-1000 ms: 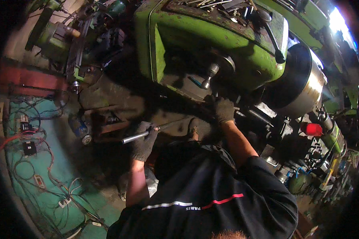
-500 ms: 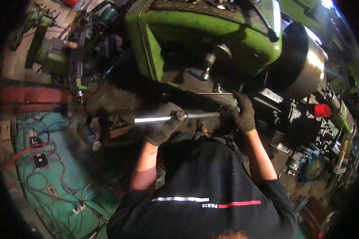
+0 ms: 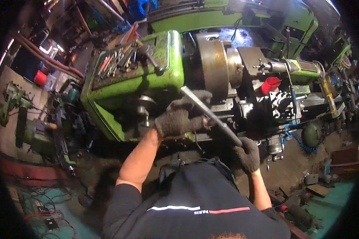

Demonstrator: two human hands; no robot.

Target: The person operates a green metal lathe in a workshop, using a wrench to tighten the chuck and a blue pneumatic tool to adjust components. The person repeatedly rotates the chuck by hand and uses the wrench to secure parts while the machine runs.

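My gloved right hand [image 3: 247, 154] is closed round the near, lower end of a long grey metal bar [image 3: 217, 120]. The bar slants up and left, and its far tip is in front of the green lathe headstock [image 3: 143, 83]. My gloved left hand [image 3: 177, 119] is beside the bar's upper half, its fingers and thumb spread apart. The bar crosses in front of those fingers; whether they touch it I cannot tell. One bare fingertip shows through the left glove. Beyond the hands is the lathe's large round chuck [image 3: 213, 65].
Hand tools [image 3: 117, 61] lie on top of the headstock. A red cup [image 3: 270, 85] stands by the tool carriage [image 3: 247, 109]. To the right are the green tailstock [image 3: 303, 71] and a coiled blue hose [image 3: 303, 146]. Cables lie on a green surface [image 3: 64, 199] at lower left.
My view has turned to the right along the lathe. The bar has swung from nearly level to a steep slant, with its free end raised. My left hand's grip on it has opened.
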